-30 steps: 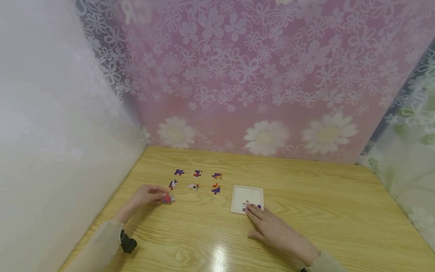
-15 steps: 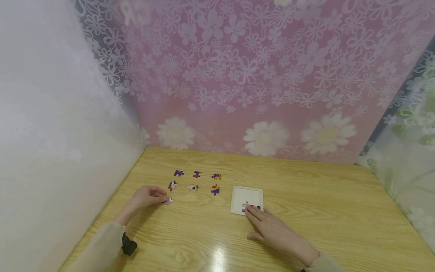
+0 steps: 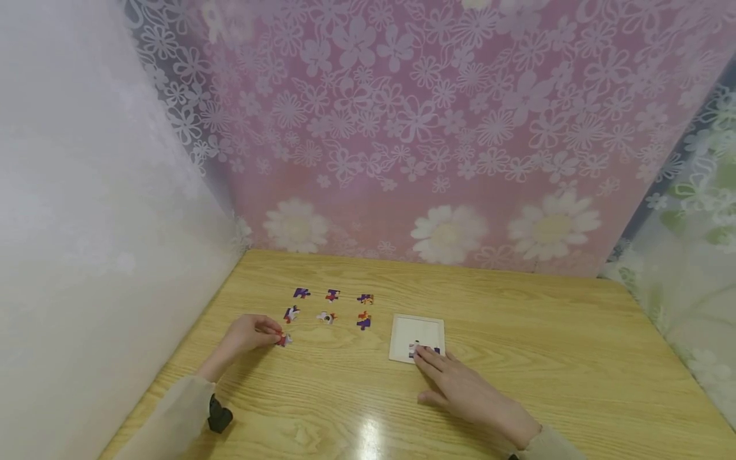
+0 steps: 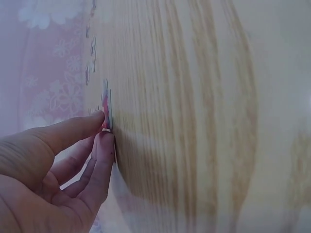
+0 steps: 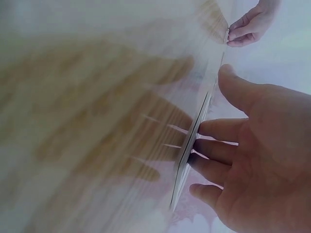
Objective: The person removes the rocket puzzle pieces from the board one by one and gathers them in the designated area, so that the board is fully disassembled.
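Note:
In the head view my left hand (image 3: 247,335) pinches a red and white jigsaw piece (image 3: 284,338) between thumb and fingers at the left of the table. The left wrist view shows this jigsaw piece (image 4: 106,109) edge-on, close to the wood. My right hand (image 3: 462,390) rests with straight fingers on the near side of a square white puzzle tray (image 3: 411,329). Purple and white pieces (image 3: 413,351) lie along the tray's bottom edge, partly hidden under the fingertips. In the right wrist view several fingertips touch the tray's edge (image 5: 181,167).
Beyond the left hand, several loose jigsaw pieces lie in two rows, among them a white one (image 3: 327,317) and an orange and purple one (image 3: 363,320). The wooden table (image 3: 517,332) meets a pink flowered cloth (image 3: 368,160) behind and a pale wall (image 3: 115,191) at left.
The piece in my left hand tilts, looking paler half a second ago and red again now, and sits slightly lower than at first. My right hand stays on the tray.

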Motion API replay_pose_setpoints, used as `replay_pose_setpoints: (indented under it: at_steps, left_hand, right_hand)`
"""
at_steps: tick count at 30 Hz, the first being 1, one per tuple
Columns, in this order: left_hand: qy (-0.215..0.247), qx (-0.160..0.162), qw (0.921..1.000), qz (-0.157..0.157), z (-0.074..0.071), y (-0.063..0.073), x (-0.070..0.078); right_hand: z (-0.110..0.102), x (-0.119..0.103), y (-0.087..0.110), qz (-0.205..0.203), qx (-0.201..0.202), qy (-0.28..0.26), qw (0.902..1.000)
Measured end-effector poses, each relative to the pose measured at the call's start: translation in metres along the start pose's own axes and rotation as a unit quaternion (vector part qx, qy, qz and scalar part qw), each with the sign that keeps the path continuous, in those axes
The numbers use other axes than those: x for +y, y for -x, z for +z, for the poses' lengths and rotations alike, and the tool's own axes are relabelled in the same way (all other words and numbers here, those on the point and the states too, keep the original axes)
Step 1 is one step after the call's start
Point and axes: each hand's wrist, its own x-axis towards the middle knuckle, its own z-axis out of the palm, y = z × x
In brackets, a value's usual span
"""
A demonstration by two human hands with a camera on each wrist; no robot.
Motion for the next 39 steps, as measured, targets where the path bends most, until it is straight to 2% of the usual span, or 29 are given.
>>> replay_pose_setpoints:
  at_steps: [5, 10, 15, 19, 24, 28, 39]
  left_hand:
    - [0.007, 0.017, 0.9998, -0.002, -0.001, -0.002, 0.003]
    - [0.034, 0.029, 0.9987, 0.023, -0.002, -0.010, 0.009]
    - [0.078, 0.038, 0.9949, 0.051, 0.001, -0.014, 0.026]
    - [0.122, 0.038, 0.9888, 0.078, 0.007, -0.015, 0.042]
    - [0.134, 0.026, 0.9856, 0.100, 0.021, -0.018, 0.055]
    - [0.135, 0.011, 0.9822, 0.130, 0.034, -0.021, 0.063]
    - [0.160, -0.052, 0.9725, 0.161, 0.080, -0.030, 0.094]
  right_hand:
    - [0.001, 0.002, 0.000, 0.009, -0.005, -0.022, 0.9997]
    - [-0.002, 0.003, 0.000, 0.025, -0.019, -0.054, 0.9980]
    - [-0.003, 0.005, 0.000, 0.033, -0.019, -0.066, 0.9971]
    - [-0.002, 0.005, 0.001, 0.034, -0.017, -0.061, 0.9974]
    - [-0.002, 0.005, 0.001, 0.029, -0.015, -0.059, 0.9978]
    - [-0.003, 0.003, 0.002, 0.030, -0.014, -0.055, 0.9979]
    - [-0.008, 0.006, 0.010, 0.053, -0.013, -0.067, 0.9963]
